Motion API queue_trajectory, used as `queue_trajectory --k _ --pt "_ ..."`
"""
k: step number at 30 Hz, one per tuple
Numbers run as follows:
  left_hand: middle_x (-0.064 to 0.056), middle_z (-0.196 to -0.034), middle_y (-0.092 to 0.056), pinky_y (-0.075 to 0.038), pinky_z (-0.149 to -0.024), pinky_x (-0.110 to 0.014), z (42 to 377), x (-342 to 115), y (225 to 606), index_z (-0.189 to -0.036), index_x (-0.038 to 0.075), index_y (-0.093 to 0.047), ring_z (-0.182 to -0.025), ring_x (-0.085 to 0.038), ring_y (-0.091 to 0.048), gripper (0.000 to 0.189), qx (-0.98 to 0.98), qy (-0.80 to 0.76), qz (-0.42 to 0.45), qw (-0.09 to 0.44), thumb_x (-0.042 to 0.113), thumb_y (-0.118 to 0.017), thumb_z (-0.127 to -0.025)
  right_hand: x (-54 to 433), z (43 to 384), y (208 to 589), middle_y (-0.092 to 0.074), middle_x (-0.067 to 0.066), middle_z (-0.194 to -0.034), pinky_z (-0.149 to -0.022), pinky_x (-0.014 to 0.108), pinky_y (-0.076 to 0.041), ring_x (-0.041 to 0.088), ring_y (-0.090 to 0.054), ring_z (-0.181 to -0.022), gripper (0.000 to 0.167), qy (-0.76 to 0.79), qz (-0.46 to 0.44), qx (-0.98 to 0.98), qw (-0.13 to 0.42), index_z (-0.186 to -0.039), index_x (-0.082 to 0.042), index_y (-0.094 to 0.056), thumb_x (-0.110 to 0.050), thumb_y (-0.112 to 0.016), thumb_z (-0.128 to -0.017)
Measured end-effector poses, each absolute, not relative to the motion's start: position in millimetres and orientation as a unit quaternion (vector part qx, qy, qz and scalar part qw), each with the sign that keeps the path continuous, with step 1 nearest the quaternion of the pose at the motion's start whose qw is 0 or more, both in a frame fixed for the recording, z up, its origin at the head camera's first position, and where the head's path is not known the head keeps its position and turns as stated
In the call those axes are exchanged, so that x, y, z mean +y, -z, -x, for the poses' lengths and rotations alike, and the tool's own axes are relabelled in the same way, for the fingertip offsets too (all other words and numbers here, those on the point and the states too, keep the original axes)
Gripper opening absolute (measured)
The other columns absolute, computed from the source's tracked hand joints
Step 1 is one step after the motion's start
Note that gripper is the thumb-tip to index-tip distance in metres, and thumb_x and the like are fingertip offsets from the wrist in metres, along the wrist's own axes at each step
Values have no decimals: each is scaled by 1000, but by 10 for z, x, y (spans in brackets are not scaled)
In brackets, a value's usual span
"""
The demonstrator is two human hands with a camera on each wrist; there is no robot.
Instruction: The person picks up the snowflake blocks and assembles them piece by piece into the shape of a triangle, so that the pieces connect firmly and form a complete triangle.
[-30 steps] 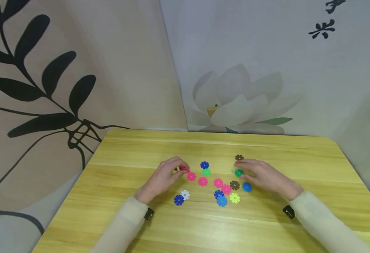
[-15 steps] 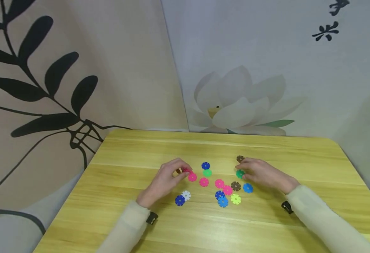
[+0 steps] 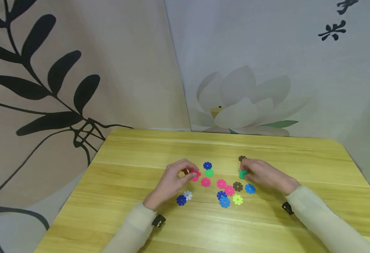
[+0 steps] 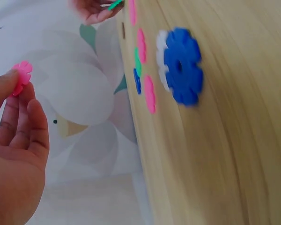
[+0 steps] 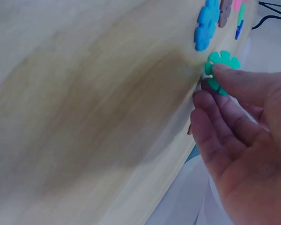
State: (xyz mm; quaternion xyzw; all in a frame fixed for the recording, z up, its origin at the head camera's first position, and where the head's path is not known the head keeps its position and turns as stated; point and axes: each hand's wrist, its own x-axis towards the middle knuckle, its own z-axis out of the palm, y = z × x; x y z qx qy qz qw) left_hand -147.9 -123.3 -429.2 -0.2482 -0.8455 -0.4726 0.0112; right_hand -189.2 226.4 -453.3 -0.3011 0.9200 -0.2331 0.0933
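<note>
My left hand (image 3: 174, 179) pinches a pink snowflake disc (image 4: 23, 76) between thumb and fingertips, raised off the table in the left wrist view. In the head view that disc overlaps another pink disc below it. On the right, my right hand (image 3: 267, 174) grips a green snowflake disc (image 5: 227, 61) between thumb and index finger, with its notched rim sticking out past the thumb. A brown disc (image 3: 242, 159) lies just beyond the right fingertips, partly covered by them. Close to the left hand, a dark blue disc (image 3: 181, 200) overlaps a white disc (image 3: 187, 195).
Between the hands lie a dark blue disc (image 3: 207, 165), a light green disc (image 3: 209, 173) and several pink discs (image 3: 205, 182). Nearer are a yellow-green disc (image 3: 237, 199), light blue discs (image 3: 224, 202) and another brown disc (image 3: 237, 186). The wooden table (image 3: 134, 151) meets a printed wall behind.
My right thumb and fingers have closed on the green disc, which was lying between them. The left hand, holding its pink disc, has shifted slightly right, over the neighbouring pink disc.
</note>
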Motion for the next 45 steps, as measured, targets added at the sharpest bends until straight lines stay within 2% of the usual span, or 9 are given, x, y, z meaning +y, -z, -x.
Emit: queue_trajectory --k 4,9,14,17,20,25,30,37,45 --pt "8 -100 -73 -58 -79 -35 1452 -1184 4286 -106 14 -74 -89 -11 -65 10 -826 510 241 10 9 -73 -97 2280 1861 4521 -64 -11 -89 -76 31 -57 7 -57 -81 14 243 300 918 94 -100 -16 -62 -5 -71 -97" --pt "7 -99 -73 -56 -80 -35 1423 -1131 4275 -108 15 -73 -89 -17 -67 10 -804 554 219 -7 12 -72 -99 2265 1764 4476 -63 -9 -87 -72 29 -54 8 -55 -78 16 257 302 916 58 -99 -16 -62 -4 -71 -97" --pt "0 -101 -74 -56 -85 -34 1388 -1086 4243 -110 11 -71 -94 -31 -68 11 -769 610 190 -30 14 -71 -99 2219 1648 4390 -66 -6 -91 -70 27 -55 7 -56 -78 18 289 294 911 20 -101 -16 -63 -2 -72 -96" --pt "-5 -102 -73 -56 -83 -29 1358 -1067 4214 -111 7 -70 -95 -38 -67 13 -746 643 173 -34 12 -72 -99 2180 1584 4344 -68 -3 -92 -70 26 -56 6 -58 -79 18 302 287 909 7 -102 -14 -65 -1 -73 -95" --pt "-6 -102 -72 -56 -79 -27 1330 -1047 4191 -112 6 -70 -93 -33 -67 14 -736 659 151 -30 10 -72 -98 2137 1524 4302 -68 -2 -91 -68 25 -55 5 -57 -77 17 314 278 908 -3 -102 -13 -65 -1 -74 -94" --pt "-6 -102 -71 -56 -79 -26 1280 -994 4161 -115 3 -69 -91 -19 -66 20 -726 680 101 -31 10 -74 -96 2064 1431 4233 -67 -4 -87 -65 24 -54 5 -56 -76 15 338 267 902 -32 -100 -15 -66 -4 -75 -94" --pt "-8 -102 -69 -59 -83 -29 1214 -921 4121 -116 -3 -65 -93 -19 -66 24 -696 712 83 -40 5 -74 -95 1998 1355 4172 -65 -11 -88 -70 25 -56 2 -59 -79 15 354 271 892 -67 -100 -16 -67 -4 -75 -94" --pt "-7 -101 -70 -58 -84 -28 1140 -806 4110 -114 -1 -65 -94 -21 -66 23 -668 740 63 -52 5 -75 -94 1909 1260 4080 -65 -13 -91 -74 26 -58 2 -61 -80 21 373 290 876 -102 -100 -16 -68 1 -77 -91" --pt "-9 -101 -70 -59 -83 -32 1110 -701 4135 -113 -2 -65 -90 -20 -67 24 -626 776 42 -65 4 -75 -92 1801 1163 3994 -63 -15 -92 -64 24 -56 4 -64 -81 22 388 293 864 -129 -99 -17 -69 1 -77 -91"
